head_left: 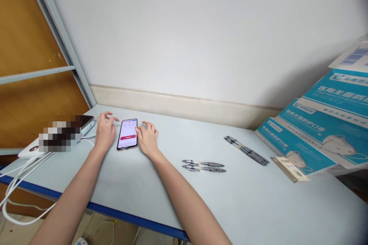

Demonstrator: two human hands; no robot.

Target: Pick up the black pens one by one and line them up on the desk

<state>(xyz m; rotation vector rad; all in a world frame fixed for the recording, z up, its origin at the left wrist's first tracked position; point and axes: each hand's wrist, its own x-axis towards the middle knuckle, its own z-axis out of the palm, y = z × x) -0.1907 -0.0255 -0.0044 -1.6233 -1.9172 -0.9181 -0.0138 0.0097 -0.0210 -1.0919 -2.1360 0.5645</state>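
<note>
A smartphone (128, 143) lies face up on the table, its lit screen showing a row of digits and a red bar. My left hand (105, 132) rests on the tabletop just left of the phone, fingers loosely bent and apart, holding nothing. On the phone's other side is my right hand (148, 138), fingers slightly curled and apart. Its thumb is at the phone's right edge; whether it touches I cannot tell. Two grey and clear pens (204, 169) lie side by side to the right of my right hand. More such pens (246, 151) lie together farther right.
Blue mask boxes (304, 134) are stacked at the right, with a small flat box (290, 169) in front. At the left are a white device (28, 150), a partly blurred dark item and white cables (11, 199) hanging over the table's blue edge (138, 220). A wall (201, 46) stands behind.
</note>
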